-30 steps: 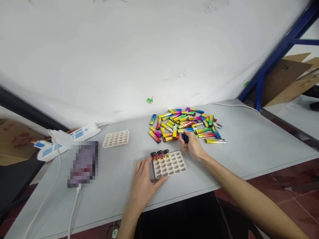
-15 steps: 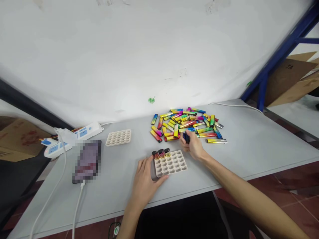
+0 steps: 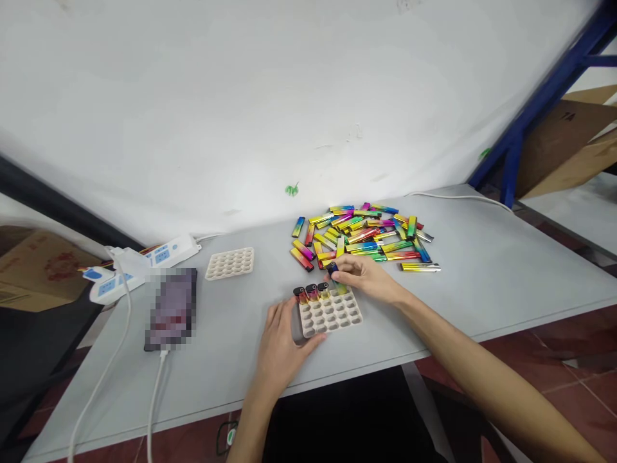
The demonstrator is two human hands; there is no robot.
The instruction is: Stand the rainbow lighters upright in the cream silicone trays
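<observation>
While its dark top sits pinched between thumb and fingers, a blue-to-yellow lighter [image 3: 339, 283] leans over the far row of the near tray [image 3: 330, 313], just right of the three lighters already standing there; I can't tell from where I am whether its foot has entered a pocket. The right hand [image 3: 366, 276] has it, the grip closed on that upper end. Those three lighters [image 3: 312, 292], reddish, pink and yellow with black tops, stand side by side from the tray's far left corner. The left hand [image 3: 282, 341] is spread wide at the tray's left, fingertips at that corner and thumb along the near edge, touching it. Just beyond lies a jumbled heap of shiny rainbow-coloured lighters [image 3: 364, 236], and one yellow-and-silver lighter [image 3: 420, 267] rests at its right edge. Over to the left on the grey tabletop [image 3: 482, 257] sits a second tray [image 3: 229, 263], then a blurred-out device [image 3: 172, 310] with a white cable plugged in, and a power strip [image 3: 174, 249] near the wall [image 3: 241, 128].
</observation>
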